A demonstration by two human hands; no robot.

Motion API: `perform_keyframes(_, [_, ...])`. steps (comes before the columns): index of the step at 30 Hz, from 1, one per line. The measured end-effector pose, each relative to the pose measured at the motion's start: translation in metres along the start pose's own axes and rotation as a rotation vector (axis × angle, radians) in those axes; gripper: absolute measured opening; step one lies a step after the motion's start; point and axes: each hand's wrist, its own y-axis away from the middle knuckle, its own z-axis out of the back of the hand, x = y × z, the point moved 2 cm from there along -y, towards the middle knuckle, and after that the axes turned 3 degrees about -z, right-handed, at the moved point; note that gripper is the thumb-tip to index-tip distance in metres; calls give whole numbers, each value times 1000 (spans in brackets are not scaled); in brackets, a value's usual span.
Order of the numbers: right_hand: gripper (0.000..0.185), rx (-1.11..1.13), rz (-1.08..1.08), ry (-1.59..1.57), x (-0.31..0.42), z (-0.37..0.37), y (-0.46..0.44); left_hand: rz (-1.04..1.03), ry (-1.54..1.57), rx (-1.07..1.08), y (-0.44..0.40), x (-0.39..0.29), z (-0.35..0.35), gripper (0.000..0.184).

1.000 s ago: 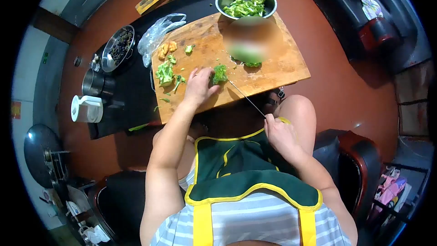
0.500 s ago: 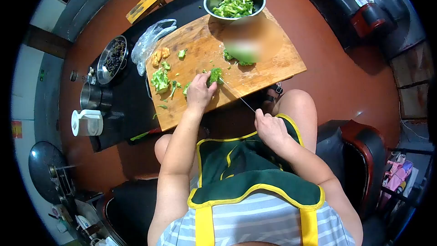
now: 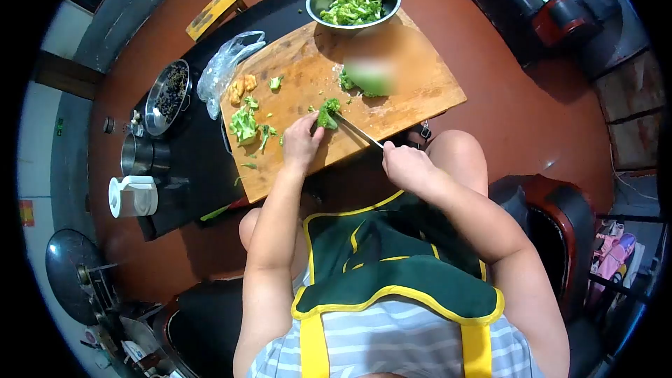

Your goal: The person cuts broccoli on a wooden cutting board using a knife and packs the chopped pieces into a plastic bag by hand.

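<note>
green broccoli (image 3: 327, 113) sits pinched in your left hand (image 3: 302, 141), reaching toward twelve; your right hand (image 3: 408, 166), toward one, grips the knife (image 3: 360, 131).

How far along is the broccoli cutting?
Looks done: cut broccoli pieces in the metal bowl.

In hand: the left hand is at one floret, with the knife in the right hand reaching it.

Probably left: the loose pieces on the cutting board, including a bigger chunk. A blur hides part of the board.
</note>
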Motion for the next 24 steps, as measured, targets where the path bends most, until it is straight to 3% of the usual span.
perform_keyframes(1, [25, 59, -67, -54, -3, 4, -4, -17, -14, -11, 2, 1, 0, 36])
perform_keyframes(4, [29, 74, 14, -153, -24, -10, -19, -38, -177, -136, 6, 15, 5, 42])
perform_keyframes(5, [28, 34, 36, -142, -28, -12, -15, 80, -81, -41, 6, 20, 8, 51])
perform_keyframes(8, [25, -44, 88, -75, -23, 2, 11, -41, -454, 32, -2, -10, 26, 58])
perform_keyframes(9, [22, -121, 130, -54, -25, -1, 18, -39, -381, 59, -7, -15, 24, 61])
perform_keyframes(12, [21, -223, 67, -10, -34, -6, 34, -180, -348, 213, -35, -18, 13, 55])
perform_keyframes(13, [19, -234, 67, 0, -36, -6, 37, -290, -321, 136, -44, -18, 6, 42])
perform_keyframes(16, [18, -264, -2, 28, -35, -8, 43, -191, -340, 496, -64, -17, -9, 30])
perform_keyframes(24, [13, -271, 111, 100, -27, -23, 45, -96, -412, 263, -36, -24, 2, 15])
